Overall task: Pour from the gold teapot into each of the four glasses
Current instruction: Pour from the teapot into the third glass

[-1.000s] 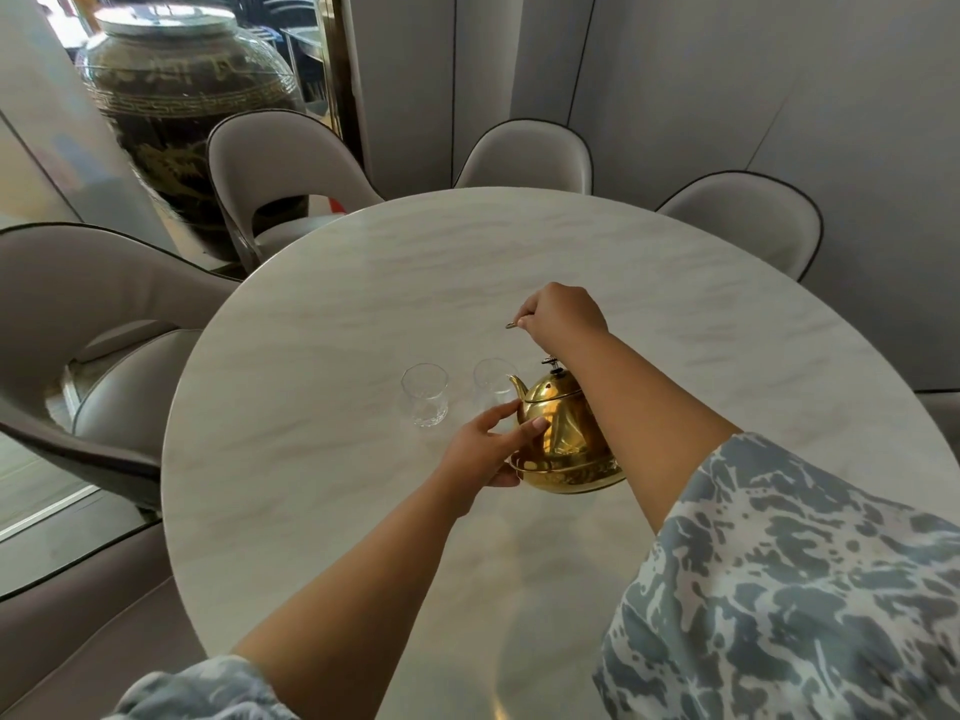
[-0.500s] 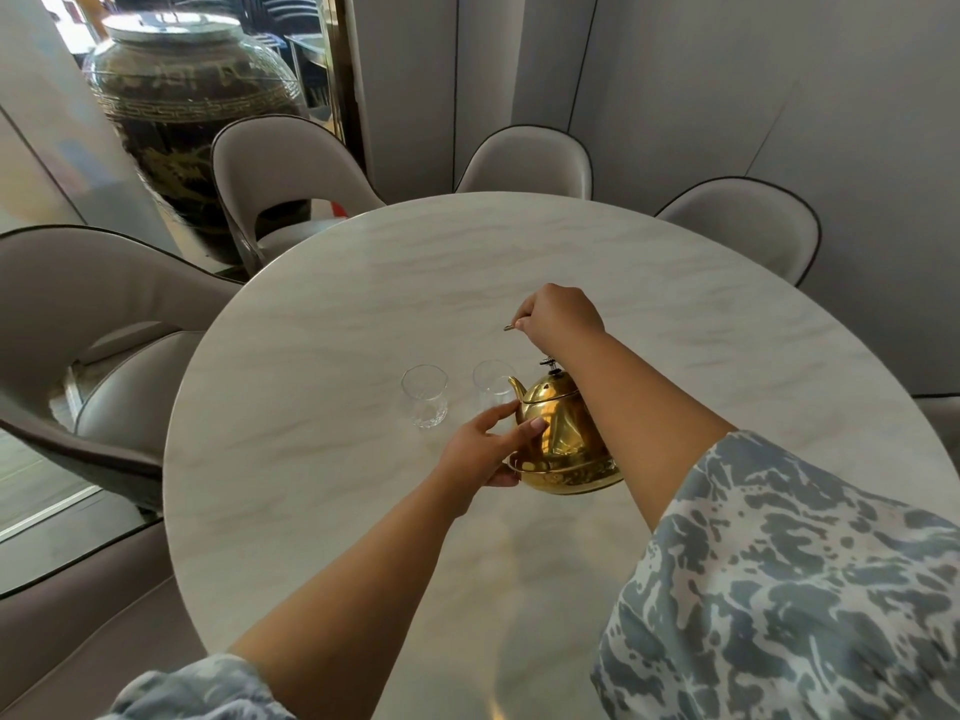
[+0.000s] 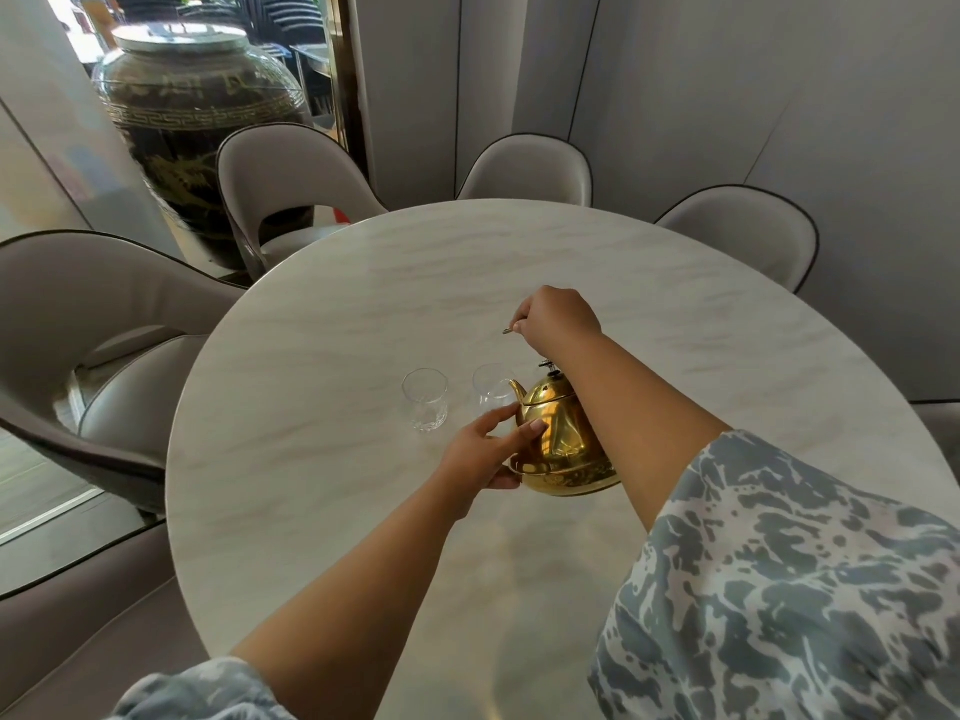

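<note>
I see the round marble surface filling most of my view, ringed by pale padded chairs, with a big dark glass jar standing on the floor beyond the far-left chair. On the surface, a little right of centre, the gold teapot is tipped forward, its spout aimed at the nearer of two clear glasses. That right glass sits just beside the spout tip; the left glass stands apart from it, further left. Only these two glasses show; my right forearm may hide others. My right hand is above the teapot, its fingers curled tight around the thin wire handle, one end of which pokes out to the left. My left hand steadies the teapot's side near the base, fingers spread and laid flat on the gold body.
</note>
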The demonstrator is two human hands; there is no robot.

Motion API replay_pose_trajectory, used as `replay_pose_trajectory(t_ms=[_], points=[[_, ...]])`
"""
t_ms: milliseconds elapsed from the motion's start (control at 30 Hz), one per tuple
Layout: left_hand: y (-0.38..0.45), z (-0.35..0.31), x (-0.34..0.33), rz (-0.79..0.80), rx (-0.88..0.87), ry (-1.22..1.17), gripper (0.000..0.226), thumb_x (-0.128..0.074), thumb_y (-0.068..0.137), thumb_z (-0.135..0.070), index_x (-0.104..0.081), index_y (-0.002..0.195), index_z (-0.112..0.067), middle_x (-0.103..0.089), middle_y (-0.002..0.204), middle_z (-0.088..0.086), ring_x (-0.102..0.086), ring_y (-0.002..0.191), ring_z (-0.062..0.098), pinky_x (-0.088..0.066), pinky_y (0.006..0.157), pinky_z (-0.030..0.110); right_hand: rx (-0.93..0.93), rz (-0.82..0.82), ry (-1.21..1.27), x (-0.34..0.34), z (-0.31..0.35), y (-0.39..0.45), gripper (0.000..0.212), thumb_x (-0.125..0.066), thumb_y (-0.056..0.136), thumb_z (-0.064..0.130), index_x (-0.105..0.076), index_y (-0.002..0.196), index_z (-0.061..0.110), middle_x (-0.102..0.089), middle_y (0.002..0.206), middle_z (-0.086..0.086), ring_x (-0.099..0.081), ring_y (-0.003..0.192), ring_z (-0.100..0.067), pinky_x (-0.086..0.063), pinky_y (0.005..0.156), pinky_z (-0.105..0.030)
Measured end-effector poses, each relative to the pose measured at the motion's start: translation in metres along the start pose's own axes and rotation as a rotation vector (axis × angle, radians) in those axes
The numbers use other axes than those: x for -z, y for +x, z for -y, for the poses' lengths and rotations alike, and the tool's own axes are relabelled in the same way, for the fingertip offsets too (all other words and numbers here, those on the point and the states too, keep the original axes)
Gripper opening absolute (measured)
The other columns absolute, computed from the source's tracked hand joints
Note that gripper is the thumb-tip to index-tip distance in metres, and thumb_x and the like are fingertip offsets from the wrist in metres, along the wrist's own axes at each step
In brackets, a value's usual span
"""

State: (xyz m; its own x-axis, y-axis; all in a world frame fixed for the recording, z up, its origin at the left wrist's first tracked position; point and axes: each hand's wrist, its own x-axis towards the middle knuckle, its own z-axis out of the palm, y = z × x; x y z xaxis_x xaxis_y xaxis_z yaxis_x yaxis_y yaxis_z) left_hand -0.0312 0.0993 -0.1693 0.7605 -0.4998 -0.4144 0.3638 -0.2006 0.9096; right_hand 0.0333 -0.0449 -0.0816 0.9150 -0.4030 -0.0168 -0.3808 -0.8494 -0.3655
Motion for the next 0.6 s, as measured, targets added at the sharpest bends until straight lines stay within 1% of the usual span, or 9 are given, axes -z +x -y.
replay_pose_trajectory(t_ms=[100,200,600], points=[[-0.0007,0.0003,-0.0003,0.002,-0.002,-0.009,0.066,-0.072,0.079,-0.049,-0.052,0.14,-0.033,-0.07,0.099,0.003,-0.071,0.079,0.021,-0.063,0.078,0.035,-0.003,0.005,-0.012,-0.0006,0.0008,0.0008,0.02,-0.061,0.093,0.015,-0.076,0.107,0.018,-0.072,0.108,-0.01,-0.067,0.098,-0.03,-0.047,0.068,-0.029],[-0.001,-0.0004,-0.0002,0.008,-0.002,0.001,0.066,-0.071,0.08,-0.049,-0.052,0.141,-0.034,-0.069,0.098,0.002,-0.071,0.079,0.02,-0.062,0.075,0.032,-0.01,0.001,-0.02,-0.0013,0.0012,0.0018,0.021,-0.062,0.093,0.014,-0.076,0.107,0.019,-0.072,0.108,-0.01,-0.067,0.097,-0.03,-0.048,0.068,-0.029],[0.0011,-0.0022,0.0023,0.014,0.004,-0.004,0.067,-0.071,0.079,-0.051,-0.051,0.141,-0.034,-0.069,0.097,0.001,-0.071,0.079,0.02,-0.062,0.071,0.029,-0.021,0.006,-0.038,-0.0022,0.0024,0.0075,0.019,-0.063,0.092,0.016,-0.076,0.106,0.016,-0.072,0.105,-0.011,-0.067,0.095,-0.03,-0.05,0.069,-0.03]])
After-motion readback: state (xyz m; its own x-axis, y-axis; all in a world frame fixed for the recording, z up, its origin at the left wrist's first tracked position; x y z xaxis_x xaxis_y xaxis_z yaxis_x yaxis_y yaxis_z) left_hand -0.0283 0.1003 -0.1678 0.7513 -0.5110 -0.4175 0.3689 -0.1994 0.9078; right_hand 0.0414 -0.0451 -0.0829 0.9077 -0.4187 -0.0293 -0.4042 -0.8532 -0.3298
